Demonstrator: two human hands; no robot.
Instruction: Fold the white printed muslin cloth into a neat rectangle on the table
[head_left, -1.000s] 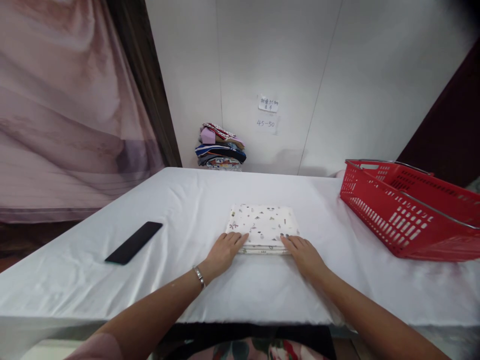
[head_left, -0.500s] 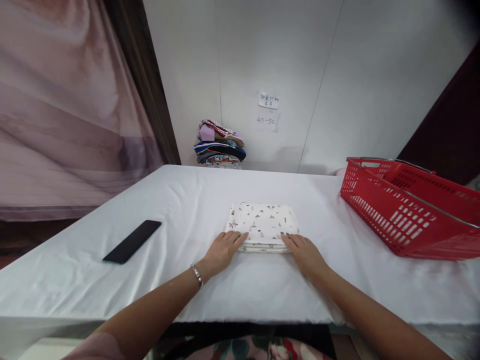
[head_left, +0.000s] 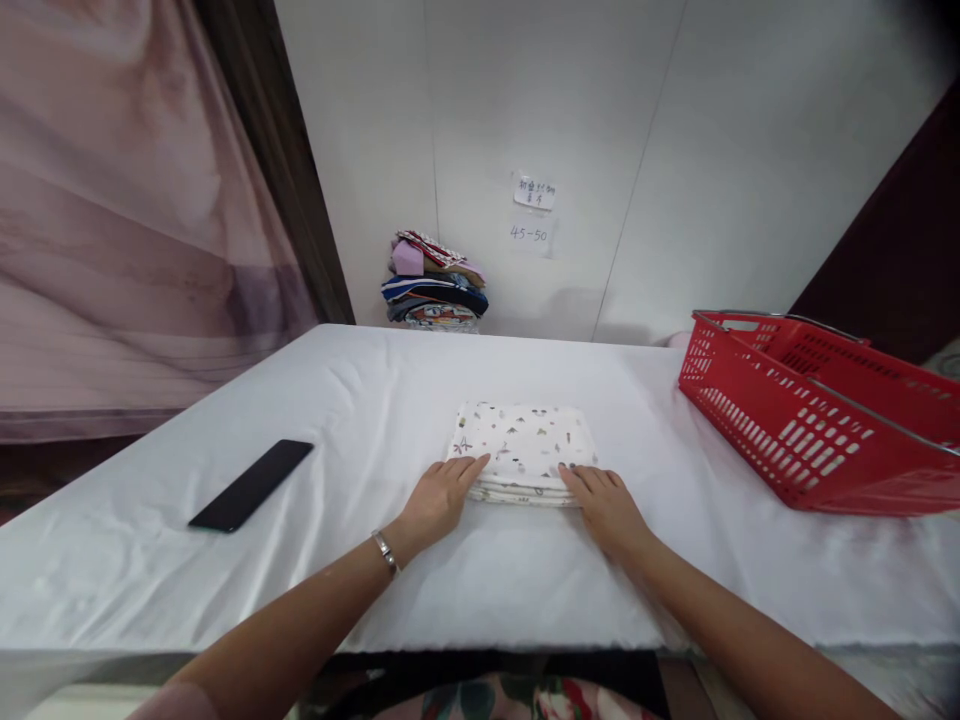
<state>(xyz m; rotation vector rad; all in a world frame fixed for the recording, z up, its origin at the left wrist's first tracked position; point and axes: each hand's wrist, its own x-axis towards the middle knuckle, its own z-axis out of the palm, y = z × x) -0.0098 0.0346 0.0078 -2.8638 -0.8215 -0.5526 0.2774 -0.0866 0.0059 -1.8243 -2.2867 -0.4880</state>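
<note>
Pale grey wall [head_left: 562,90] fills the back, and in front of it stands a table [head_left: 645,410] draped in white, slightly creased fabric. A red basket [head_left: 787,430] sits on the right side, well apart from the hands. By the wall, beyond the table's far edge, is a pile [head_left: 435,290] of folded textiles. The white printed cloth [head_left: 525,435], folded into a layered rectangle, lies flat near the middle of the table, between the hands. Smaller, the black phone [head_left: 251,485] lies at the left, well apart from the cloth.

The cloth's layers could slide out of line if one hand pushes harder than the other, since the fabric looks soft and loose at the near fold. A sideways drag could also ruck the fabric beneath, or skew a corner.

Both forearms reach in from below and angle inward. The left hand [head_left: 437,503] rests palm down at the cloth's near left corner, thumb over the top; the right hand [head_left: 609,512] mirrors it at the near right corner. Both are open, fingers fairly extended, touching without gripping. A bracelet [head_left: 384,550] circles the left wrist.
</note>
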